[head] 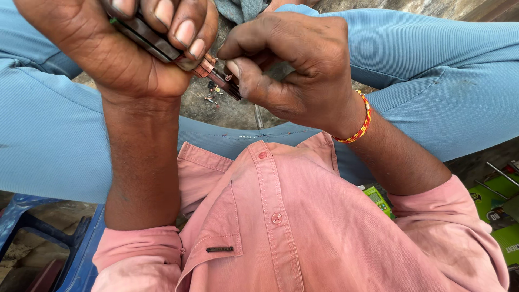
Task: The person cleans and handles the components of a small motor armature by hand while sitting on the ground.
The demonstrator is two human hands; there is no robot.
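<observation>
My left hand [116, 46] is closed around a flat dark metal part [154, 43] with copper-coloured windings at its end [208, 67]. My right hand [294, 67] pinches at that end with thumb and fingertips, touching the small dark tip [230, 86]. What the fingertips hold is too small to tell. A red and yellow thread band [361, 125] circles my right wrist. Both hands work just above my lap, over pale blue trousers [443, 81] and a pink shirt [281, 216].
Bare concrete ground [227, 111] with small scraps shows between my legs. A blue plastic stool [81, 254] is at lower left. Green packages [500, 211] and thin metal rods [500, 173] lie at the right edge, with a small green box [378, 199] by my hip.
</observation>
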